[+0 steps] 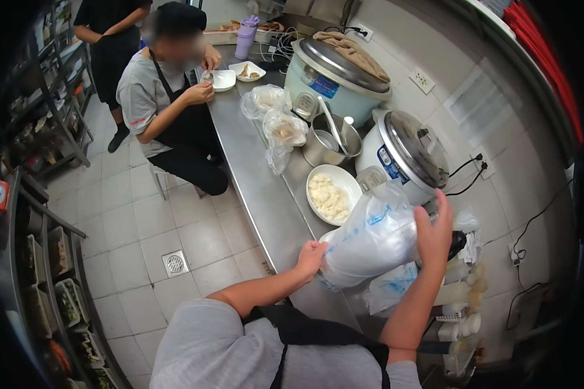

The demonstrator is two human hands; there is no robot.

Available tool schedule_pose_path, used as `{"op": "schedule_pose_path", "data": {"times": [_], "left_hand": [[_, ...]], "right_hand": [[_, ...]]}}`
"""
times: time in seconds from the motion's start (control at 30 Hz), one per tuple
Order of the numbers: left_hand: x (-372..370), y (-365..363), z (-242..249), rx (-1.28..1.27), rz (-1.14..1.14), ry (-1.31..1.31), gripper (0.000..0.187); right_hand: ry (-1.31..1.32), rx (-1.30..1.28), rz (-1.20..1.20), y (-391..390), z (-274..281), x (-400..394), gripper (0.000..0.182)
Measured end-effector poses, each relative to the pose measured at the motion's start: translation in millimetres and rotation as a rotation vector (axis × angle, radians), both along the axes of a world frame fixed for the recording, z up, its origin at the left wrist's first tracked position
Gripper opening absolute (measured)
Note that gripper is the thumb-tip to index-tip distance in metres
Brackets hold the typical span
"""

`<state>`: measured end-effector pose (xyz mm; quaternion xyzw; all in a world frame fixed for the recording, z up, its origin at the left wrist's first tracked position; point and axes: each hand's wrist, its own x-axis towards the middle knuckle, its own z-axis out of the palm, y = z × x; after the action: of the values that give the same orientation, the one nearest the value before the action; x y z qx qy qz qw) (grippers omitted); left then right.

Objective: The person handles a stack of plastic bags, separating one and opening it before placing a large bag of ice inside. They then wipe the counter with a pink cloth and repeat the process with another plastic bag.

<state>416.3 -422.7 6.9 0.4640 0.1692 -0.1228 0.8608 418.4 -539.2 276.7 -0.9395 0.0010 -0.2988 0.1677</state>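
Because the left grip [313,259] in the head view pinches just one corner of the clear plastic bag [370,243] between thumb and fingers, the thin film could stretch or tear there under a hard pull. The right grip [435,223] is spread at the bag's other end, fingers raised apart; I cannot tell whether its palm touches the plastic, so that end may be poorly supported and could swing or slip. The bag slants between both grips above the near part of the surface [259,188], right beside the white bowl [354,185] of crumbly white food [328,196]. From this angle its upper edge overlaps the bowl, so a careless sweep might catch the rim and drag or tip it. Just beyond is the smaller cooker [399,152]; should that be hot, plastic brushing against it could soften.
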Motion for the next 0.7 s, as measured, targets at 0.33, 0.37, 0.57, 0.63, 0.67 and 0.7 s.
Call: {"op": "schedule_pose_path", "data": {"times": [0.33,0.37,0.57,0.63,0.67,0.7], "left_hand": [[83,46,-23,-0.635,-0.427,0.316,0.027],[91,48,-25,-0.648,-0.466,0.314,0.027],[90,8,-68,-0.234,-0.215,0.226,0.037],[68,11,-57,0.136,-0.166,0.093,0.039],[65,11,-58,0.182,-0.095,0.043,0.040],[60,10,-61,0.230,-0.031,-0.004,0.040]], "right_hand": [[-0.193,-0.354,0.113,17,-34,14,0.040],[-0.204,-0.334,0.153,17,-33,12,0.039],[-0.233,-0.183,0.516,8,-31,9,0.037],[-0.245,-0.123,0.581,1,-35,17,0.038],[-0.246,-0.086,0.601,-3,-41,20,0.039],[-0.279,0.065,0.652,-7,-47,22,0.041]]}}
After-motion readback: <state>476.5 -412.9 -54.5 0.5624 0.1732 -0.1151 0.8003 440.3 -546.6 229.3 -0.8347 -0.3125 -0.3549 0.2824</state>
